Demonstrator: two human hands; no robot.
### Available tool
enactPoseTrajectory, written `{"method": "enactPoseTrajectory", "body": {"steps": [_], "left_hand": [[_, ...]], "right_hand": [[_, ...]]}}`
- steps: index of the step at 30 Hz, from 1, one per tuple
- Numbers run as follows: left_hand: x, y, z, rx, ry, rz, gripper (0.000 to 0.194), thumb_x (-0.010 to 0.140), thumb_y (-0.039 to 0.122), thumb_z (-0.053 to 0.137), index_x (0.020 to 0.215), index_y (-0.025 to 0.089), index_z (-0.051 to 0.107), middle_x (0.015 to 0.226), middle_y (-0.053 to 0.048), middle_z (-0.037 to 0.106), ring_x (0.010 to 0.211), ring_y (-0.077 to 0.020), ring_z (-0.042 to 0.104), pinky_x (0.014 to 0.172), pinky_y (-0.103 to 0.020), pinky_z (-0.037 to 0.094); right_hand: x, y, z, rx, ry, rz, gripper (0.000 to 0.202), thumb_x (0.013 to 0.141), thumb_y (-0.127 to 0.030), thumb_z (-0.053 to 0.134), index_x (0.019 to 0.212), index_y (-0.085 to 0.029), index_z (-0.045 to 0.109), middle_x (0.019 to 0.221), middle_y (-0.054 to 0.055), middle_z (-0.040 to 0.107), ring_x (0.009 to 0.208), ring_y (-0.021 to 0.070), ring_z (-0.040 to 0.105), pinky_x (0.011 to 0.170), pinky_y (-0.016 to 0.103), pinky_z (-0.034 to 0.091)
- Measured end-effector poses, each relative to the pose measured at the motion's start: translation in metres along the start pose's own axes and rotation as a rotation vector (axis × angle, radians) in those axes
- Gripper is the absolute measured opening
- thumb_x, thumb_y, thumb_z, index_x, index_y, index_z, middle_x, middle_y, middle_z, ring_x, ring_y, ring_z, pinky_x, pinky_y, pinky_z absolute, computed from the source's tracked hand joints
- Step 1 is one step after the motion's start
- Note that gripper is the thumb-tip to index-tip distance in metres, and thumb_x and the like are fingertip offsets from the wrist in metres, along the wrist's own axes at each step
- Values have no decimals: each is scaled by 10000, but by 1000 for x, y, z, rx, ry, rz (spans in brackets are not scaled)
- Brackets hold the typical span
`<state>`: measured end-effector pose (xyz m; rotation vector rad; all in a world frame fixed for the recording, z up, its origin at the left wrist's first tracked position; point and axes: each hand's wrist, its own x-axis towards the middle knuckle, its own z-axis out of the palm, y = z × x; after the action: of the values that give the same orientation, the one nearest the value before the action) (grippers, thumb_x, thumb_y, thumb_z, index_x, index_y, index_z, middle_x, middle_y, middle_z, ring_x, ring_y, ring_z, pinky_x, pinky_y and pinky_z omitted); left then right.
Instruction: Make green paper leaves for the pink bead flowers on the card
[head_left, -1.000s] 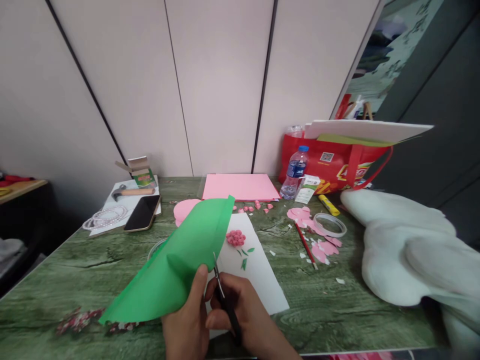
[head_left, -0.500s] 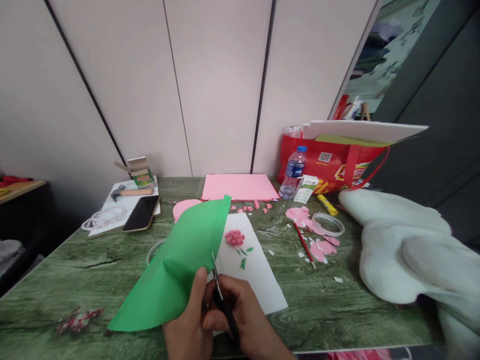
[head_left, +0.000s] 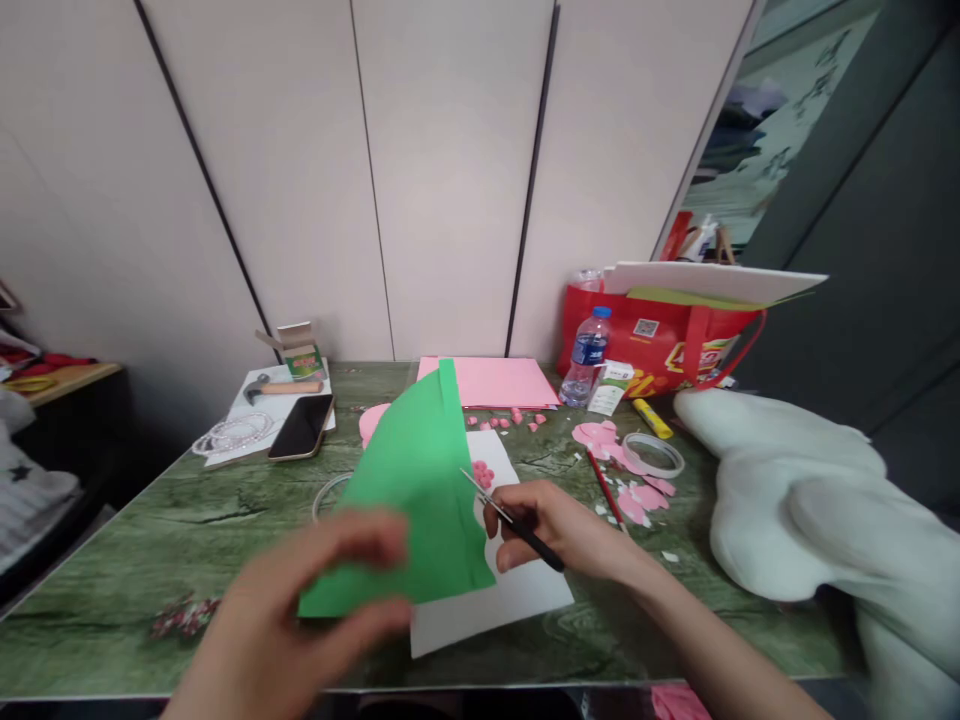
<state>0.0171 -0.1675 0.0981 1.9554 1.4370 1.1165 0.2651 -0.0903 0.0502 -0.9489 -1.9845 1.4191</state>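
My right hand (head_left: 551, 515) grips a pair of scissors (head_left: 534, 542) with black handles, the blades pointing up and left across the edge of a green paper sheet (head_left: 409, 450). My left hand (head_left: 289, 620) is blurred, thumb and fingers apart, in front of the sheet's lower left part; nothing shows between them. A fold line runs along the green sheet's right side. Under and beside it lies a white paper (head_left: 525, 595) bearing a pink flower (head_left: 482, 473), partly covered by the green sheet and my right hand.
Pink sheets (head_left: 499, 382) lie at the back. On the left are a phone (head_left: 301, 427), a hammer (head_left: 289, 388) and a small box (head_left: 304, 362). To the right stand a water bottle (head_left: 586, 358) and red bag (head_left: 652, 335), near tape (head_left: 652, 455), a red pencil (head_left: 604, 490) and a white stuffed form (head_left: 787, 490).
My left hand has let go of the green sheet and moved left and nearer. The sheet lies flatter. My right hand has moved right and up with the scissors.
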Motion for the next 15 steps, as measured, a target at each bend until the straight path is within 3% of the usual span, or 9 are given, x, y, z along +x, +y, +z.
{"method": "enactPoseTrajectory", "body": {"steps": [1,3,4,6,8,9,12,15], "left_hand": [[21,9,-3,90,98,123,392,661,376,710,1045,323,654,1056,-34,683,995,-240,612,928,-379,441],[63,29,-5,263,29,378,510,667,347,721,1155,273,591,1321,-58,522,1256,-252,413,1075,-429,248],[81,40,-4,339,-95,471,471,670,342,724,1121,271,610,1343,-47,503,1305,-255,345,1104,-461,141],[108,60,0,440,-446,531,291,686,299,718,972,267,673,1170,-18,634,1268,-243,404,1102,-487,58],[122,76,6,516,-708,484,209,656,189,734,852,251,697,931,10,711,1057,-208,581,1099,-466,89],[126,81,10,574,-762,473,191,623,120,739,770,237,701,819,22,716,939,-194,623,1095,-454,110],[129,88,21,718,-818,459,189,586,39,719,632,219,684,625,43,669,725,-163,618,1065,-452,175],[132,84,26,719,-793,468,146,579,89,727,610,225,686,598,28,644,755,-176,583,947,-384,337]], "right_hand": [[-4,-2,0,-46,-6,14,368,644,-480,734,696,-173,537,535,-78,379,505,77,292,472,208,230],[-11,-7,2,-150,-6,34,372,624,-483,747,708,-175,555,535,-81,365,500,75,283,466,204,225],[-14,-9,2,-203,-3,37,380,606,-486,759,708,-177,563,536,-81,358,502,76,283,463,202,223],[-20,-13,2,-291,0,35,389,581,-492,772,698,-177,576,538,-79,348,506,78,288,458,199,221],[-24,-17,0,-353,5,31,377,585,-483,774,690,-177,579,543,-78,340,512,79,290,454,196,218],[-26,-20,-1,-380,8,30,364,593,-469,773,686,-177,577,546,-78,336,515,78,289,454,195,216],[-31,-24,-3,-450,38,37,332,589,-414,789,682,-175,578,544,-82,316,521,76,276,451,192,200],[-37,-27,-4,-502,76,60,215,644,-300,761,712,-174,600,495,-90,331,500,75,272,445,201,178]]}}
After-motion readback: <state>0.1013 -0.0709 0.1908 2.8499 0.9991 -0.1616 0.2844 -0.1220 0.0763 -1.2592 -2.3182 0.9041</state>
